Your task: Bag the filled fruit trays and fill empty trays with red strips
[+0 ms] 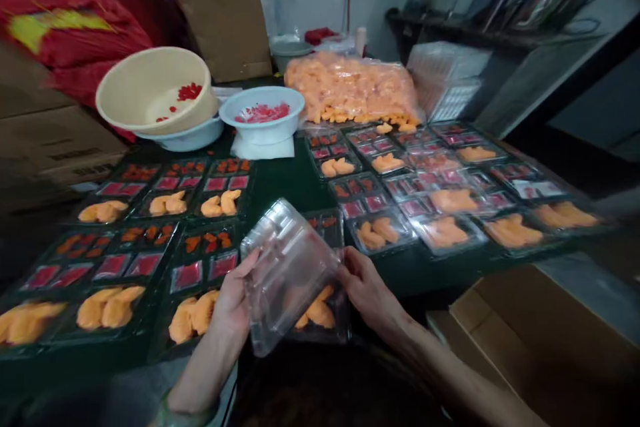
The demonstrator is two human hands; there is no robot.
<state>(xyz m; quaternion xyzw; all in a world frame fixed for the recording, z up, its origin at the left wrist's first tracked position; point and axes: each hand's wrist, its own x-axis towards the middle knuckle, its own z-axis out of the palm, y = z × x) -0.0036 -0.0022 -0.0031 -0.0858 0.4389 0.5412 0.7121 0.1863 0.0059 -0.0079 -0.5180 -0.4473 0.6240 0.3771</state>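
**A:** Hands?

**B:** Apart, one on each side of the piece. The left hand [231,300] is closed on the left edge of a clear plastic lid [290,273]. The right hand [367,287] sits at the lid's right side; it may be pinching the lid or only resting against the tray below, hard to say from this angle.

**A:** Where's the lid?

**B:** Low and central, tilted up, just above a black tray [333,330] of orange pieces [320,312] and partly covering it.

**A:** Surroundings?

**B:** Rows of open black trays [115,260] fill the left of a dark green table [285,190], with orange pieces and red strips in separate compartments. Lidded trays [445,223] crowd the right. On the far side, a clear bag of orange pieces [350,90] slumps behind a white bowl of red pieces [261,113], which stands on white paper [260,148]. A beige basin [155,90] sits tilted in a second white bowl [183,138], with red bits inside. A cardboard box [540,340] stands beyond the table's near right edge.
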